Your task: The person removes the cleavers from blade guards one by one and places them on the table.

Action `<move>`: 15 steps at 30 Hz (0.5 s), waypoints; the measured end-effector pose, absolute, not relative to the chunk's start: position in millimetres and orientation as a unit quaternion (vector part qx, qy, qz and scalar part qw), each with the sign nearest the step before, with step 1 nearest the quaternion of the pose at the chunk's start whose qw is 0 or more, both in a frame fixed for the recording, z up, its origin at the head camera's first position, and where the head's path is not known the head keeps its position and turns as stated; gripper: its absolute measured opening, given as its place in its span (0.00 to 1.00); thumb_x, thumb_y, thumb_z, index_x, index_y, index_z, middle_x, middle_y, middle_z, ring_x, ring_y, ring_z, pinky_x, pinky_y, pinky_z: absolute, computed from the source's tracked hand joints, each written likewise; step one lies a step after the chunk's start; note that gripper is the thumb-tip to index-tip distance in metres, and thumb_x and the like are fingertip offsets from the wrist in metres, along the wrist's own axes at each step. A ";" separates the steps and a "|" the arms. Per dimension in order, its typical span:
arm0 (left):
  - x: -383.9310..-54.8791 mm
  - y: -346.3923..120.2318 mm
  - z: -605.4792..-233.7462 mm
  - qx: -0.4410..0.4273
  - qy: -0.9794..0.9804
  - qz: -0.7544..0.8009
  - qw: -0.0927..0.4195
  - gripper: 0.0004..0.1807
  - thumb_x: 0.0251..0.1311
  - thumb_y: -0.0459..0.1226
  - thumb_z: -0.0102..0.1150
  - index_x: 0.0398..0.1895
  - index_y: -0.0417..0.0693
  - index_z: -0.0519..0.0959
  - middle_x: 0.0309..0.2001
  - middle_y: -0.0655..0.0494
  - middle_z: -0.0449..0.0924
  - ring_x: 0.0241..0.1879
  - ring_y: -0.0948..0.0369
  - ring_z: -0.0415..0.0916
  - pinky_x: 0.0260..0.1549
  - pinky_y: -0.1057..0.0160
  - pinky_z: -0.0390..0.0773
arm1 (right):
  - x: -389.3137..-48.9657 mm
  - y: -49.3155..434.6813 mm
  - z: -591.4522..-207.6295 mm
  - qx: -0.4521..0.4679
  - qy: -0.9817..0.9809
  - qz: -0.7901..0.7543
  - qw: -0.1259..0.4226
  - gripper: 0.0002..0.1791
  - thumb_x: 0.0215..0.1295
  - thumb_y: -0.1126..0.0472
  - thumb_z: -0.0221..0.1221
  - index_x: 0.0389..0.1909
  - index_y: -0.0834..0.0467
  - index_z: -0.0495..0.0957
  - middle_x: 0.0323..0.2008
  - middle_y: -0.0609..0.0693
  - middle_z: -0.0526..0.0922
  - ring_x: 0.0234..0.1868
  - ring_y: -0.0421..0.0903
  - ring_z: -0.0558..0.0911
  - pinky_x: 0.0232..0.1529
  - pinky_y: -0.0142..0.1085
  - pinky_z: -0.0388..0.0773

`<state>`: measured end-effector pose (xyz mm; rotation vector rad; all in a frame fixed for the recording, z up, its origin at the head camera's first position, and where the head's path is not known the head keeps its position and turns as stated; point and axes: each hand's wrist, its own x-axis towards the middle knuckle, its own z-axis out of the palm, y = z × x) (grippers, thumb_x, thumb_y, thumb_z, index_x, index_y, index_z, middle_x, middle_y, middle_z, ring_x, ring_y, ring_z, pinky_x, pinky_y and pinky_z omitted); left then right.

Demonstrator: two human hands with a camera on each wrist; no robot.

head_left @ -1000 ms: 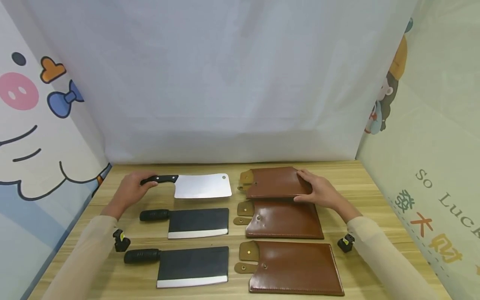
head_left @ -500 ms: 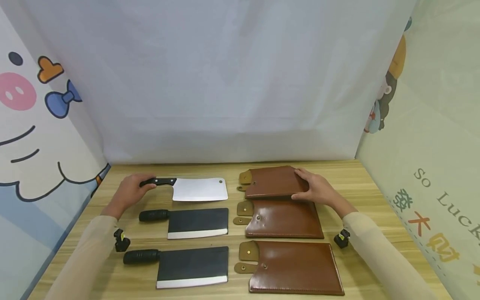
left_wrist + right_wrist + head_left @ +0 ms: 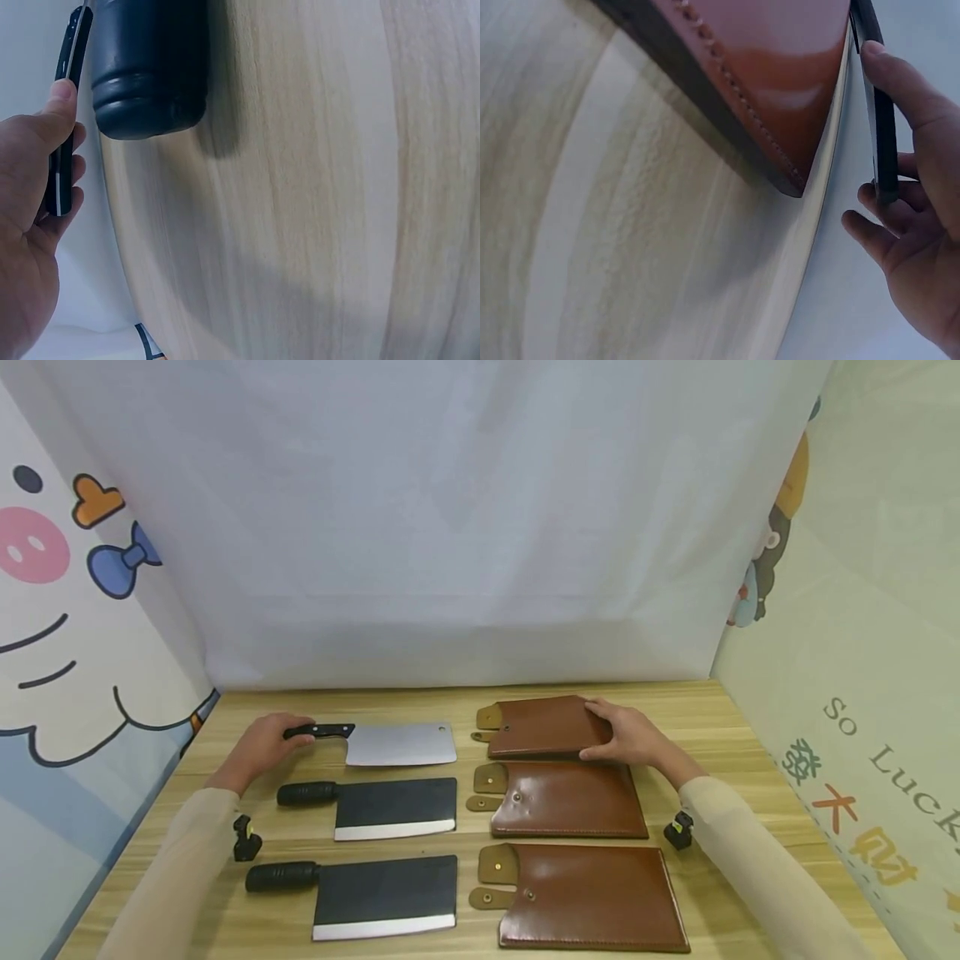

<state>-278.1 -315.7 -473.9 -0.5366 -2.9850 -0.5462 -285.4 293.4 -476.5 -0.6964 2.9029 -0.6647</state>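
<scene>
My left hand [image 3: 262,746] grips the black riveted handle of a silver cleaver [image 3: 401,746] at the back left. In the left wrist view, thumb and fingers close round that handle [image 3: 63,161]. At the back right, my right hand [image 3: 632,737] holds the closed end of a brown leather knife sheath [image 3: 546,727], tilted with its near edge over the middle sheath. Thumb and fingers pinch the sheath's edge [image 3: 885,146] in the right wrist view. The blade tip points toward the sheath's flap end, a small gap between them.
Two dark-bladed cleavers, a middle one [image 3: 397,807] and a near one [image 3: 386,897], lie on the wooden table [image 3: 202,893]. Right of them lie two more brown sheaths, a middle one [image 3: 573,802] and a near one [image 3: 596,897]. A white curtain [image 3: 465,527] hangs behind.
The silver cleaver has come down slightly toward the person, its blade levelling and shifting a little left. My right hand and the held sheath have shifted slightly left.
</scene>
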 end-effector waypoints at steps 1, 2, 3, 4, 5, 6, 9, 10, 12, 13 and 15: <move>-278.0 -315.8 -474.3 -0.173 -0.969 -0.176 0.027 0.23 0.69 0.37 0.64 0.61 0.31 0.79 0.58 0.31 0.80 0.58 0.34 0.76 0.57 0.34 0.73 | -286.0 293.3 -476.5 -0.227 0.949 -0.216 0.044 0.55 0.57 0.42 0.74 0.76 0.67 0.60 0.74 0.70 0.62 0.72 0.70 0.65 0.67 0.62 0.67; -278.0 -316.0 -474.8 -0.173 -0.969 -0.174 0.025 0.23 0.69 0.38 0.65 0.61 0.31 0.79 0.58 0.31 0.80 0.58 0.34 0.76 0.57 0.34 0.73 | -286.8 293.1 -476.9 -0.227 0.949 -0.213 0.046 0.55 0.57 0.42 0.74 0.76 0.67 0.60 0.74 0.70 0.62 0.72 0.70 0.66 0.67 0.62 0.67; -278.0 -316.2 -475.3 -0.172 -0.969 -0.174 0.022 0.23 0.69 0.38 0.65 0.61 0.31 0.79 0.58 0.31 0.80 0.58 0.34 0.76 0.57 0.34 0.73 | -287.0 292.8 -476.5 -0.226 0.949 -0.213 0.050 0.55 0.57 0.42 0.74 0.76 0.66 0.61 0.74 0.70 0.63 0.72 0.69 0.65 0.68 0.62 0.66; -278.1 -316.6 -475.9 -0.169 -0.970 -0.175 0.017 0.23 0.69 0.38 0.65 0.61 0.31 0.79 0.58 0.31 0.80 0.58 0.34 0.76 0.57 0.34 0.73 | -287.4 292.7 -476.6 -0.226 0.949 -0.213 0.054 0.55 0.57 0.43 0.74 0.76 0.66 0.60 0.74 0.69 0.63 0.72 0.69 0.65 0.68 0.62 0.66; -278.1 -316.9 -476.3 -0.168 -0.970 -0.176 0.013 0.23 0.69 0.39 0.65 0.60 0.31 0.79 0.58 0.31 0.80 0.58 0.33 0.75 0.57 0.34 0.73 | -288.0 292.5 -477.0 -0.226 0.949 -0.211 0.057 0.54 0.58 0.43 0.74 0.77 0.66 0.60 0.74 0.69 0.63 0.72 0.68 0.65 0.68 0.62 0.66; -278.5 -317.3 -476.9 -0.166 -0.970 -0.176 0.007 0.23 0.69 0.39 0.65 0.60 0.32 0.79 0.57 0.31 0.80 0.58 0.33 0.75 0.57 0.34 0.73 | -288.6 292.6 -477.5 -0.226 0.949 -0.211 0.060 0.54 0.57 0.43 0.74 0.77 0.66 0.60 0.74 0.69 0.63 0.73 0.68 0.65 0.69 0.61 0.66; -279.9 -318.2 -478.6 -0.159 -0.971 -0.175 -0.008 0.23 0.69 0.40 0.64 0.60 0.32 0.80 0.57 0.31 0.80 0.58 0.33 0.75 0.57 0.34 0.72 | -290.3 292.7 -479.3 -0.224 0.948 -0.214 0.067 0.54 0.57 0.44 0.75 0.77 0.65 0.60 0.74 0.68 0.64 0.73 0.67 0.65 0.69 0.61 0.66; -280.5 -318.5 -479.3 -0.158 -0.972 -0.174 -0.012 0.23 0.69 0.40 0.64 0.60 0.32 0.80 0.57 0.32 0.80 0.58 0.34 0.76 0.57 0.34 0.72 | -291.1 292.9 -480.2 -0.225 0.948 -0.215 0.067 0.54 0.57 0.44 0.75 0.77 0.66 0.60 0.74 0.68 0.64 0.73 0.67 0.65 0.69 0.61 0.66; -281.7 -318.9 -480.7 -0.158 -0.972 -0.171 -0.016 0.23 0.69 0.40 0.64 0.59 0.32 0.80 0.57 0.32 0.81 0.58 0.34 0.76 0.57 0.34 0.73 | -292.3 293.2 -481.9 -0.225 0.948 -0.217 0.065 0.54 0.57 0.44 0.75 0.76 0.66 0.61 0.73 0.68 0.66 0.72 0.68 0.66 0.69 0.61 0.66; -282.5 -319.3 -481.6 -0.158 -0.972 -0.170 -0.016 0.22 0.69 0.40 0.64 0.59 0.32 0.81 0.56 0.31 0.81 0.57 0.34 0.76 0.57 0.34 0.73 | -292.8 293.4 -482.6 -0.225 0.948 -0.218 0.065 0.53 0.57 0.44 0.75 0.75 0.67 0.62 0.72 0.68 0.66 0.72 0.68 0.67 0.68 0.61 0.67; -283.8 -319.8 -483.2 -0.161 -0.972 -0.170 -0.018 0.22 0.68 0.40 0.65 0.58 0.32 0.81 0.55 0.31 0.81 0.57 0.34 0.76 0.57 0.34 0.73 | -293.7 293.8 -484.1 -0.226 0.947 -0.220 0.064 0.53 0.57 0.44 0.75 0.74 0.68 0.63 0.72 0.68 0.67 0.71 0.68 0.68 0.68 0.60 0.67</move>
